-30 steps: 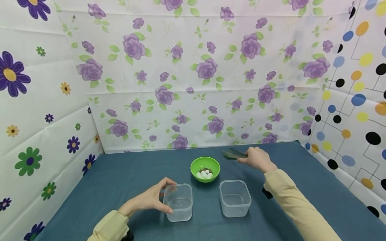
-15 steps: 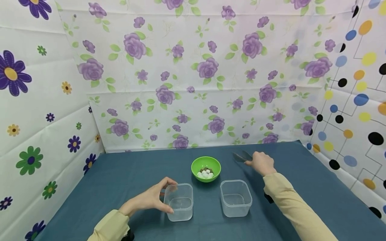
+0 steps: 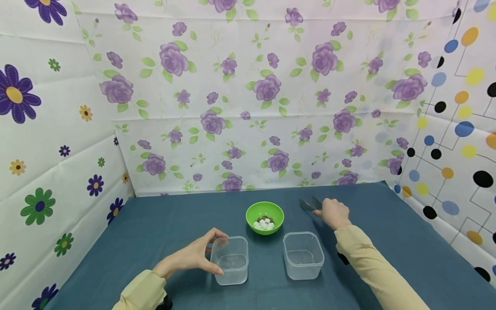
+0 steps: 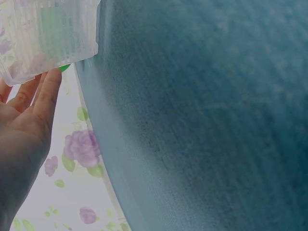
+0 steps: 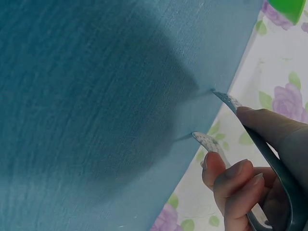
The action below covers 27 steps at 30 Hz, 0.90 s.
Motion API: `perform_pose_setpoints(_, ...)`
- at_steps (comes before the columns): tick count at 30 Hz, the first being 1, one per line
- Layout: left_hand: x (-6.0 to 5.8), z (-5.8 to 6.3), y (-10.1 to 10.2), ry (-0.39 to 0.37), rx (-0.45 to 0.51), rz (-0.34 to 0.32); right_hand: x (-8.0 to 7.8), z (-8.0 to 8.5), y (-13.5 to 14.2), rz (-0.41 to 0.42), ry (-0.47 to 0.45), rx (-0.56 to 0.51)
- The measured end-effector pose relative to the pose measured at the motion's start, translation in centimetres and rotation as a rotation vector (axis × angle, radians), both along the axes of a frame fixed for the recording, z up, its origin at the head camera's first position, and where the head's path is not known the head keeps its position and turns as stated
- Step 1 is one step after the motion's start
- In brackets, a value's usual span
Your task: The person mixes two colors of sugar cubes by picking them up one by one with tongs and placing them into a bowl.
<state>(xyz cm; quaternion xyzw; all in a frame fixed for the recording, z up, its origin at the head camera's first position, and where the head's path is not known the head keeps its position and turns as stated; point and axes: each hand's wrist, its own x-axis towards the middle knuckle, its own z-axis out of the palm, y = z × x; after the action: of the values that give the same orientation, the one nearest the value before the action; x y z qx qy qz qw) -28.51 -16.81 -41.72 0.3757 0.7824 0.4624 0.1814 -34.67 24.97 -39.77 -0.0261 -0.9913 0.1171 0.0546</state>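
Note:
My left hand [image 3: 191, 255] holds a clear plastic container [image 3: 232, 275] from its left side, thumb at the near wall and fingers at the far wall. The left wrist view shows those fingers against the container [image 4: 72, 36]. In my right hand [image 3: 335, 213] is a pair of dark tongs [image 3: 307, 205], gripped by the arms near the back right of the table. The right wrist view shows the tongs [image 5: 275, 162] with their two tips spread apart, close to the cloth, nothing between them. A green bowl [image 3: 253, 213] with several white pieces and some brownish ones stands between the hands.
A second clear container [image 3: 303, 272] stands upright to the right of the held one, in front of the bowl. Blue cloth [image 3: 186, 215] covers the table. A flowered sheet [image 3: 248, 142] hangs behind it, with patterned sheets at both sides.
My right hand has shifted slightly right and then a little nearer with the tongs, whose tips now show further apart. The left hand and its container have stayed put.

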Motion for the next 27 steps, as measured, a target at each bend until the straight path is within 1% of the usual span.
perform_pose_setpoints(5,0.1,0.1,0.0,0.0,0.001,0.002,0.2,-0.2,-0.4,0.018,0.006,0.015)
perform_pose_setpoints(9,0.1,0.1,0.0,-0.001,0.0,0.003,0.4,-0.4,-0.5,0.043,-0.036,0.026)
perform_pose_setpoints(15,0.2,0.1,0.0,0.0,0.002,0.003,0.4,-0.7,-0.8,0.028,-0.104,0.001)
perform_pose_setpoints(19,0.3,0.2,0.0,-0.008,0.001,0.006,0.3,-0.9,-0.9,0.034,-0.127,0.005)
perform_pose_setpoints(21,0.3,0.2,0.0,-0.007,0.003,0.006,0.3,-0.9,-0.9,0.047,-0.13,0.031)
perform_pose_setpoints(27,0.3,0.3,0.1,-0.007,0.0,0.002,0.3,-1.3,-0.8,0.087,-0.138,0.158)
